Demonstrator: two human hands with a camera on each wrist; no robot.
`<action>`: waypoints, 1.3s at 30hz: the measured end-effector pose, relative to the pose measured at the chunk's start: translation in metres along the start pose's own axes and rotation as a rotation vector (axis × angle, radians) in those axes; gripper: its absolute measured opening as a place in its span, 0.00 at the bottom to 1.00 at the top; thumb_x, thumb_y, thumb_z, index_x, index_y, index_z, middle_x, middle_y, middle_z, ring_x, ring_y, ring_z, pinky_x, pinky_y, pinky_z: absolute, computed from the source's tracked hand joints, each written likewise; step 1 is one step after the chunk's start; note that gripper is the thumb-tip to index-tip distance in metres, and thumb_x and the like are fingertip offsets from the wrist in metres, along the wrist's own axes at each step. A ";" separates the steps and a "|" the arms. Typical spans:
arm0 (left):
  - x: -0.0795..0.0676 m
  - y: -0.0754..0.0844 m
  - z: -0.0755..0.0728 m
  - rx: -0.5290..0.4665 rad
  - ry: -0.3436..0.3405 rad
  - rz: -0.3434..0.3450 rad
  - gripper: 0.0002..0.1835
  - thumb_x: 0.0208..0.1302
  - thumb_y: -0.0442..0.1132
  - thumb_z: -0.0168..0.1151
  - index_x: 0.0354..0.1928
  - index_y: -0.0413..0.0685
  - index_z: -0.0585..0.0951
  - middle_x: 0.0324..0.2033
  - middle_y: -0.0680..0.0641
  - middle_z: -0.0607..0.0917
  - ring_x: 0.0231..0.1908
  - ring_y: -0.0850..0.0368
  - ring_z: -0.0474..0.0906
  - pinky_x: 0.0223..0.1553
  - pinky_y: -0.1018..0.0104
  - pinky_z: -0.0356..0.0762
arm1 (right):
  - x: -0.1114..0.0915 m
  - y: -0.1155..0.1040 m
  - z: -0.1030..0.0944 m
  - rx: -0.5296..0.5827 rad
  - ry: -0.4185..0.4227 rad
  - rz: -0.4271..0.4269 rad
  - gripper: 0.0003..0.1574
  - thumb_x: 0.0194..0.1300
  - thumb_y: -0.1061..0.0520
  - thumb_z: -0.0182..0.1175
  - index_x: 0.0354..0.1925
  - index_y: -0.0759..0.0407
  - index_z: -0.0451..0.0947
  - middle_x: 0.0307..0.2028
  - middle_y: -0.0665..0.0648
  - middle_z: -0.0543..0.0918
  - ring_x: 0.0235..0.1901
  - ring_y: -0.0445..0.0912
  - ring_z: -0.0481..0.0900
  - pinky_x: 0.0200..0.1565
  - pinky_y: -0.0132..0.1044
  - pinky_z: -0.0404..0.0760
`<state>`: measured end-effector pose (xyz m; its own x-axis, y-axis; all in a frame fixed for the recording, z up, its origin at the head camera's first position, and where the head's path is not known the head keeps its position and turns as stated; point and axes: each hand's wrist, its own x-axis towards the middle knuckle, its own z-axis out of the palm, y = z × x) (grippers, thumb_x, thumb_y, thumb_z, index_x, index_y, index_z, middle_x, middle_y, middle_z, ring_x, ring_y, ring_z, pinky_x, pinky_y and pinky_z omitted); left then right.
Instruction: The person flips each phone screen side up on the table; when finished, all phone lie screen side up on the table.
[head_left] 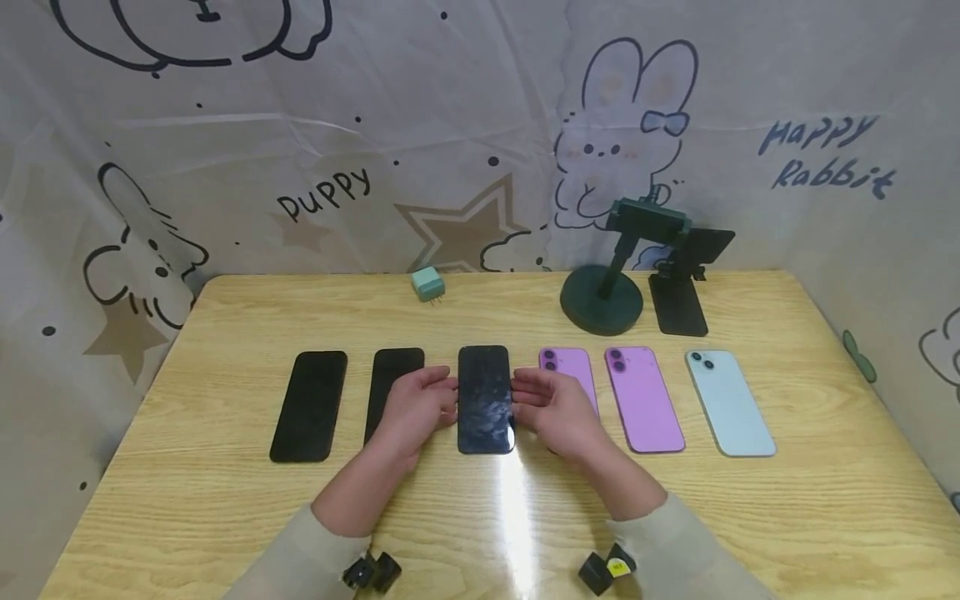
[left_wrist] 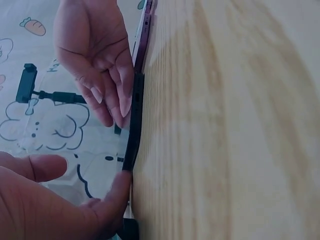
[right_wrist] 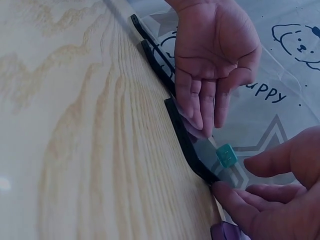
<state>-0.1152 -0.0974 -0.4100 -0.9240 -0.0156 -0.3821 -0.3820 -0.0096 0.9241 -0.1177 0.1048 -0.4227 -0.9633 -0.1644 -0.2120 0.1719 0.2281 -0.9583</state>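
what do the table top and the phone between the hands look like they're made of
Table top: looks like light wood or wood-look laminate, with visible grain and a glossy coat that throws a bright glare streak. Middle phone, touched at its sides by the left hand and right hand: black, glossy face, probably glass, with pale reflections and smudges.
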 end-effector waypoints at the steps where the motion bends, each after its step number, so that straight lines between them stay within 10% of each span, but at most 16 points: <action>1: -0.001 0.000 0.000 0.011 0.005 0.003 0.32 0.59 0.23 0.54 0.68 0.30 0.68 0.61 0.33 0.75 0.57 0.45 0.74 0.46 0.57 0.80 | 0.000 0.000 -0.001 -0.004 0.002 0.003 0.30 0.62 0.74 0.62 0.64 0.72 0.72 0.55 0.66 0.81 0.54 0.56 0.80 0.54 0.44 0.78; 9: -0.002 0.003 0.011 0.141 0.062 0.081 0.32 0.57 0.29 0.60 0.68 0.36 0.71 0.56 0.39 0.78 0.54 0.45 0.74 0.50 0.55 0.75 | -0.008 -0.002 -0.019 -0.094 0.019 -0.022 0.32 0.65 0.68 0.64 0.66 0.70 0.70 0.55 0.65 0.81 0.53 0.55 0.81 0.52 0.42 0.79; 24: -0.005 0.002 0.068 0.127 -0.152 0.120 0.25 0.55 0.27 0.61 0.59 0.31 0.78 0.50 0.37 0.79 0.33 0.50 0.81 0.36 0.63 0.81 | -0.022 0.006 -0.071 -0.350 0.156 0.009 0.33 0.67 0.61 0.65 0.67 0.64 0.70 0.54 0.61 0.81 0.52 0.54 0.80 0.56 0.48 0.77; 34: -0.002 -0.003 0.098 0.324 -0.142 0.093 0.31 0.56 0.35 0.64 0.64 0.36 0.76 0.60 0.40 0.78 0.60 0.48 0.73 0.61 0.51 0.69 | -0.021 0.007 -0.085 -0.425 0.113 0.015 0.36 0.67 0.59 0.65 0.68 0.70 0.66 0.56 0.67 0.79 0.52 0.57 0.80 0.51 0.48 0.80; 39: -0.003 -0.002 0.107 0.307 -0.130 0.082 0.32 0.56 0.34 0.63 0.66 0.37 0.74 0.59 0.41 0.79 0.51 0.51 0.77 0.54 0.55 0.75 | -0.020 0.006 -0.085 -0.341 0.117 0.081 0.36 0.68 0.60 0.63 0.70 0.69 0.65 0.59 0.68 0.77 0.56 0.59 0.78 0.43 0.42 0.84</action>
<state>-0.1135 0.0100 -0.4105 -0.9390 0.1237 -0.3208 -0.2753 0.2886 0.9170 -0.1149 0.1912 -0.4077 -0.9699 -0.0264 -0.2419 0.1888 0.5456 -0.8165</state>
